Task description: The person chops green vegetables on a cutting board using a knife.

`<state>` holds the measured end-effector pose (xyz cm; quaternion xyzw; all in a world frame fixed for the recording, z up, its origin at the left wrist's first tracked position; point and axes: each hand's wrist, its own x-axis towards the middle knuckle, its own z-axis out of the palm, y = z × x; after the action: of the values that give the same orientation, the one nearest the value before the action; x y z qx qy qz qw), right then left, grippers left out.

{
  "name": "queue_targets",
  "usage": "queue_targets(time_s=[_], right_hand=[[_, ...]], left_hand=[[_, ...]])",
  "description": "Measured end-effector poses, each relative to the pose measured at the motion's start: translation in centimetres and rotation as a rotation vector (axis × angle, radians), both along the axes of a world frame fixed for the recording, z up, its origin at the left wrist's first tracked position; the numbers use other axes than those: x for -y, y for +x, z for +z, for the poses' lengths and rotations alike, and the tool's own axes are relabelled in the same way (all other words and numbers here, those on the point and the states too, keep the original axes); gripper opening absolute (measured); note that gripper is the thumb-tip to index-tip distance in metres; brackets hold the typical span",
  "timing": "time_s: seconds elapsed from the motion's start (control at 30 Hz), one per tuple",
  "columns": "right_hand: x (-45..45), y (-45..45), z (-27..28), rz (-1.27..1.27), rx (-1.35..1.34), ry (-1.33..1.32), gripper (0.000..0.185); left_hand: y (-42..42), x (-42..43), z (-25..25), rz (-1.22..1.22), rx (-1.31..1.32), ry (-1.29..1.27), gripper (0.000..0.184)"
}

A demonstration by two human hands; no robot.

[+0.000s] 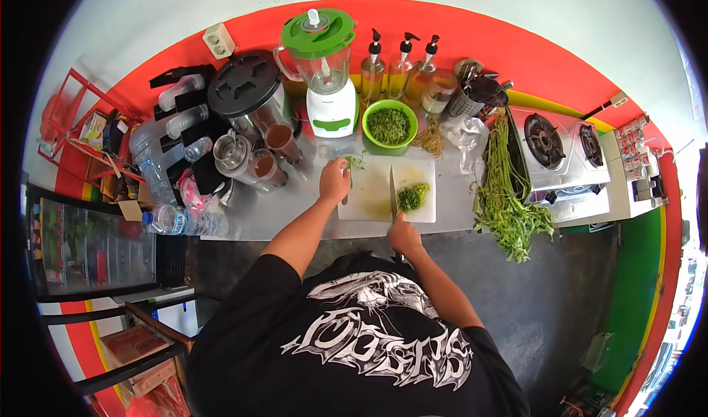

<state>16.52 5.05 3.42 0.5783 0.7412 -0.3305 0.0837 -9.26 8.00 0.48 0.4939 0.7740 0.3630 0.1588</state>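
Note:
My right hand [403,236] is closed round the handle of a knife [393,188], whose blade points away over the white cutting board [369,209]. Just right of the blade lies a small pile of chopped greens [414,196] on the board. My left hand [335,180], at the board's left edge, has its fingers pressed together on a small green sprig [355,161]. Behind the board stands a green bowl [389,149] filled with chopped greens. A large bunch of leafy stems [509,210] lies to the right, its leaves hanging over the counter's front edge.
Behind are a blender [332,111], pump bottles [372,78] and a utensil holder [464,103]. Cups of brown liquid [267,168], a lidded container [247,85] and a water bottle [173,219] stand left. A gas stove [568,174] is right.

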Motion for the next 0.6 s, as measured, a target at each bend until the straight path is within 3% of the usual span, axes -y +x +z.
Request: queue_targets(time_s=[0.17, 0.37, 0.6], right_hand=[[-0.5, 2.3, 0.3, -0.015, -0.119, -0.013, 0.040], [-1.4, 4.6, 0.6, -0.082, -0.278, 0.045, 0.047], [-1.7, 5.2, 1.8, 0.005, -0.280, 0.123, 0.048]], left_hand=[[-0.3, -2.3, -0.2, 0.031, -0.113, -0.095, 0.035], [-1.0, -2.6, 0.4, 0.139, -0.017, -0.278, 0.025], [-0.6, 0.5, -0.3, 0.195, 0.318, -0.011, 0.015]])
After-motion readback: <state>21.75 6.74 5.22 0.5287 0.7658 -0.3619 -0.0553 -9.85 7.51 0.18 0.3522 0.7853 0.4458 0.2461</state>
